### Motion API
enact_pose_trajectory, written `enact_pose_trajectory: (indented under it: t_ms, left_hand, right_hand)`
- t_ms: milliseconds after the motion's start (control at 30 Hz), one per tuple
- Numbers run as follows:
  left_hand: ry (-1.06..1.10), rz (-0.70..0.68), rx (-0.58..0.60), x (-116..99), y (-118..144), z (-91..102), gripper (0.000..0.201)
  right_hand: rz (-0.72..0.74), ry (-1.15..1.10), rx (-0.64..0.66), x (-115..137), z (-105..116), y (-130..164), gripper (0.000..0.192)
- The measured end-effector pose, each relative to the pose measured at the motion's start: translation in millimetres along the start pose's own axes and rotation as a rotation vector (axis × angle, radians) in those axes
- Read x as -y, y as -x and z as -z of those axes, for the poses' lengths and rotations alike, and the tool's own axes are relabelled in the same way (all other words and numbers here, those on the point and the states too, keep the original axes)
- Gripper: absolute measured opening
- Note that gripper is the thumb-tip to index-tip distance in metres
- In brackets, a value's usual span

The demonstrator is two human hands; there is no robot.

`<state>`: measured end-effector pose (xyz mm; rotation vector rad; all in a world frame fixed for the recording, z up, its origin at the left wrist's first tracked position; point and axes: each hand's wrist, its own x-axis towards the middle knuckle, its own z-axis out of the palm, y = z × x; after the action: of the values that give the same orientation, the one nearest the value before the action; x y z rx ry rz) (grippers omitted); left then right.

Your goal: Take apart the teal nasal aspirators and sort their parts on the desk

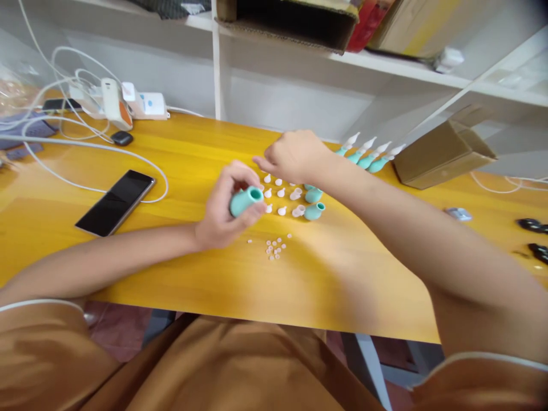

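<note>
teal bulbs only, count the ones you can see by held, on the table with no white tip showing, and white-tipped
Held teal bulb, in left hand: 1
Teal bulbs on the table, no white tip showing: 3, one mostly behind the right arm
White-tipped teal bulbs: 4
Total: 8 visible; the arm may hide more.

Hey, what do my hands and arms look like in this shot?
Your left hand and right hand are bare and ungloved, and the forearms are uncovered. Your brown top has short sleeves edged with thin white trim.
</note>
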<state>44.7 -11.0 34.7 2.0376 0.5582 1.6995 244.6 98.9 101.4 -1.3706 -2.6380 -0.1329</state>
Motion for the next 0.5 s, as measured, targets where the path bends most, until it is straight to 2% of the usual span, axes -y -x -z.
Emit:
enact_pose_trajectory:
  t_ms: [100, 133, 200, 300, 400, 500]
  left_hand:
    - [-0.268, 0.035, -0.154, 18.6, -26.3, 16.8, 0.050]
    - [-0.341, 0.062, -0.156, 27.5, -33.8, 23.3, 0.050]
    - [-0.441, 0.090, -0.118, 47.8, -44.9, 35.7, 0.050]
    - [-0.435, 0.110, -0.062, 78.3, -49.9, 48.6, 0.050]
    - [-0.420, 0.208, -0.017, 100.3, -45.7, 52.6, 0.047]
    - [-0.397, 0.335, 0.032, 113.5, -39.7, 52.4, 0.034]
  right_hand:
    - [0.017, 0.158, 0.143, 0.4, -25.1, -28.6, 0.057]
    - [0.020, 0.191, 0.170, 0.8, -32.0, -34.6, 0.055]
    - [0.015, 0.223, 0.202, 0.5, -42.7, -41.9, 0.052]
    - [0.016, 0.202, 0.219, -2.9, -52.9, -45.1, 0.051]
    - [0.015, 0.210, 0.244, -7.0, -59.6, -45.8, 0.049]
    - [0.022, 0.218, 0.279, -12.5, -65.3, -48.1, 0.055]
